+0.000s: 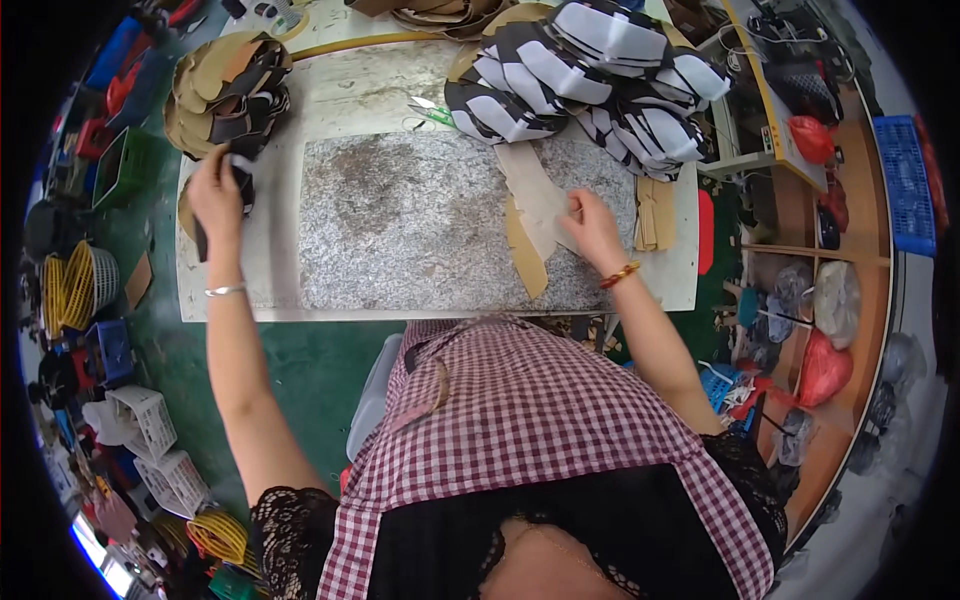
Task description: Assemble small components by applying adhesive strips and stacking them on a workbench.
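Note:
My right hand (592,228) is closed, its fingers pinching the edge of a pale beige cut piece of sheet material (532,190). That piece lies on a grey speckled board (400,230), partly over a tan strip with a peeling edge (528,262). At the table's left edge my left hand (213,190) is closed on a dark cut piece (243,185), just below a pile of tan and black cut pieces (215,90). How much of the dark piece sits under the fingers is hidden.
Black pieces with white patches (590,80) are heaped at the back right. Green-handled snips (434,112) lie beside them. Folded tan strips (655,215) rest at the right edge of the white table (270,285). Shelving (830,270) stands on the right, baskets (150,425) on the left.

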`<state>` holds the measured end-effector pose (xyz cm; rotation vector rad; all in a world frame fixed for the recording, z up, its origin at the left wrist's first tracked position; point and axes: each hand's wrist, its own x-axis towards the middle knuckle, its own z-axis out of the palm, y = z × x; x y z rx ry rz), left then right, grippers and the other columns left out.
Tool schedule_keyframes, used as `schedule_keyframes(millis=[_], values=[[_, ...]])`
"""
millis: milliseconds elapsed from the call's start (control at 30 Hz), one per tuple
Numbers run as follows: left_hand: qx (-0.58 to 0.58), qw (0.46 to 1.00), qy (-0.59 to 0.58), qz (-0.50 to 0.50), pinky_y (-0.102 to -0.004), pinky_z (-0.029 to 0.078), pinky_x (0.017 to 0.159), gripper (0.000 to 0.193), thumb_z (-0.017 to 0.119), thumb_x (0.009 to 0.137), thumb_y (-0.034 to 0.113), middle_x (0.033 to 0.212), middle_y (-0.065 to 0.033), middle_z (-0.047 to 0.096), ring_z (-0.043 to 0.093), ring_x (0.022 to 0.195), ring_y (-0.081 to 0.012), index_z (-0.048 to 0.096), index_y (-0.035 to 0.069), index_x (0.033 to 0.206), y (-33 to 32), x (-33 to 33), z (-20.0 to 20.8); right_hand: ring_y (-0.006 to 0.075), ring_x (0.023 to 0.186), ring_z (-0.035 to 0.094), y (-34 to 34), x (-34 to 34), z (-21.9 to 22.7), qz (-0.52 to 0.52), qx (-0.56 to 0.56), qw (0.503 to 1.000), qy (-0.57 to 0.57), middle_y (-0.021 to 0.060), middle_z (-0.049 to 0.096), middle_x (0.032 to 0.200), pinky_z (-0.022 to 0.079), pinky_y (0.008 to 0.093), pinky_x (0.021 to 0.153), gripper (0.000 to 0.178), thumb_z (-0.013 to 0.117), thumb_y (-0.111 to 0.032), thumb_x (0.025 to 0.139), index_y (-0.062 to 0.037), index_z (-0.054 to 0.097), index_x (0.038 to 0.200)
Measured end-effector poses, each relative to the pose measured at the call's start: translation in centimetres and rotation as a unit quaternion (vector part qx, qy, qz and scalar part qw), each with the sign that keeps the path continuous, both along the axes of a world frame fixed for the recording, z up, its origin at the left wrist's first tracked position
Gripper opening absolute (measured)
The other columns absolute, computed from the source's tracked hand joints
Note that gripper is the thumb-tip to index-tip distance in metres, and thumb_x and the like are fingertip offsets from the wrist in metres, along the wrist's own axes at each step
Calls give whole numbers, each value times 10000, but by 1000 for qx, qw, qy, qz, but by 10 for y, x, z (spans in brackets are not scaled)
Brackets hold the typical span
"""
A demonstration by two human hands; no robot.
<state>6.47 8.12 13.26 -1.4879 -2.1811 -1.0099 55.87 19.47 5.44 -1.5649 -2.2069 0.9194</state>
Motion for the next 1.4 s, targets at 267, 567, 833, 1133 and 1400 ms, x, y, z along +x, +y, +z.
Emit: schedule_keyframes(millis=[267, 567, 833, 1133, 1400], values=[[-226, 923, -257, -176, -408, 447, 771, 229, 609, 755, 58, 932, -182, 614, 579, 857, -349, 606, 30, 982, -11, 207, -79, 344, 834, 589, -20, 34, -25, -19, -3, 999, -46, 180, 605, 870, 454, 409, 713, 318, 679, -216, 724, 4, 573, 929], [-169, 911, -110, -360, -449, 293, 1000, 555, 732, 665, 192, 1090, -105, 558, 471, 1096, -286, 531, 76, 1169, -12, 306, 1, 229, 603, 583, -45, 2, 69, 191, -141, 969, 68, 168, 608, 699, 448, 341, 586, 293, 653, -243, 776, 16, 613, 909], [-199, 861, -257, -391, -327, 404, 729, 103, 692, 719, 118, 730, -48, 599, 514, 769, -221, 669, 57, 798, -6, 289, 5, 56, 650, 569, -53, 27, 82, 161, -340, 895, 240, 39, 657, 779, 438, 194, 560, 193, 572, -157, 871, 24, 621, 917], [-56, 917, -201, -339, -328, 463, 731, 214, 679, 738, 84, 950, -84, 593, 564, 868, -251, 645, 50, 946, -19, 339, 24, 73, 691, 589, -66, 17, 81, 62, -281, 881, 375, 51, 660, 800, 444, 189, 583, 176, 548, -139, 892, 22, 613, 918], [-91, 741, -600, -288, -209, 475, 667, 66, 627, 820, 2, 844, -50, 609, 587, 765, -88, 634, -19, 882, -24, 335, 13, 93, 758, 615, -69, 2, 108, 113, -277, 893, 337, 65, 662, 840, 462, 197, 609, 190, 512, -100, 897, 33, 612, 988]])
